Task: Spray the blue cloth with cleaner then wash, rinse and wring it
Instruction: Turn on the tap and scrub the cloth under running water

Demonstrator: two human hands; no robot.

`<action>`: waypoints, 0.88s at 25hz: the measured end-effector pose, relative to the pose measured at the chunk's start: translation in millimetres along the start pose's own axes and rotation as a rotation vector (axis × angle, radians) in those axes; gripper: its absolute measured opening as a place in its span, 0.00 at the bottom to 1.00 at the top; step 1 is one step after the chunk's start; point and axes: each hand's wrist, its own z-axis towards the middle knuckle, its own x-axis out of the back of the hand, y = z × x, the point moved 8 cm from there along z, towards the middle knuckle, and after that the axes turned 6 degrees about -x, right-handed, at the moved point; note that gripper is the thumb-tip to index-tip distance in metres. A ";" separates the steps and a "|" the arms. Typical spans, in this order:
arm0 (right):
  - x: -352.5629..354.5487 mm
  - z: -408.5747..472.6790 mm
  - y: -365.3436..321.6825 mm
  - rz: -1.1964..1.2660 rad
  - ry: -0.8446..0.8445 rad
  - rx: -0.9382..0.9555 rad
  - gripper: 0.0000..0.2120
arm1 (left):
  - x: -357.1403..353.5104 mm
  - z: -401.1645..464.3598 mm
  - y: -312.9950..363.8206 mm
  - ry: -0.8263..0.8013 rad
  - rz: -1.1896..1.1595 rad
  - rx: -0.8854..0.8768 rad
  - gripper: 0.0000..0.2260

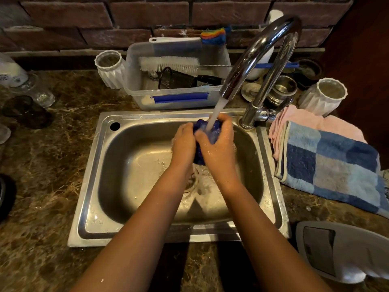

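The blue cloth (213,133) is bunched up between both my hands over the steel sink (126,165). My left hand (183,144) clasps its left side and my right hand (219,146) wraps its right side and top. Water streams from the chrome tap (259,55) straight onto the cloth and runs down to the drain (192,182). A strip of cloth (199,158) hangs below my palms. Most of the cloth is hidden by my fingers.
A clear plastic tub (174,98) with brushes stands behind the sink. White ribbed vases (110,69) (322,95) flank it. A blue checked towel (330,165) and a pink cloth (305,121) lie to the right. A grey-white object (341,251) sits at the near right. Glasses (25,85) stand at left.
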 end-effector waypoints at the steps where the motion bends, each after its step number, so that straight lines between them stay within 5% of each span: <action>1: 0.3 4.3 5.8 0.109 -0.028 -0.038 0.12 | 3.4 -6.9 3.4 -0.009 -0.068 -0.084 0.08; 5: -8.2 11.2 14.5 0.227 -0.082 -0.180 0.07 | -2.9 -50.2 41.6 -0.025 0.223 -0.671 0.10; 10: -4.1 4.4 15.2 0.010 -0.050 -0.154 0.06 | -3.4 -45.1 43.1 0.015 0.442 -0.755 0.12; 13: 1.1 4.3 12.9 -0.165 -0.007 -0.118 0.07 | -5.1 -34.3 43.0 -0.012 0.402 -0.616 0.09; 16: 6.2 2.1 3.3 -0.196 0.085 -0.065 0.11 | -11.5 -17.1 36.1 -0.079 0.369 -0.337 0.10; 19: 6.6 2.6 -3.5 -0.489 0.128 -0.033 0.10 | -20.2 -6.9 17.0 -0.200 0.437 -0.058 0.05; 22: 6.2 2.7 16.2 -0.091 -0.004 -0.109 0.09 | -5.6 -12.8 4.3 -0.140 0.020 0.224 0.07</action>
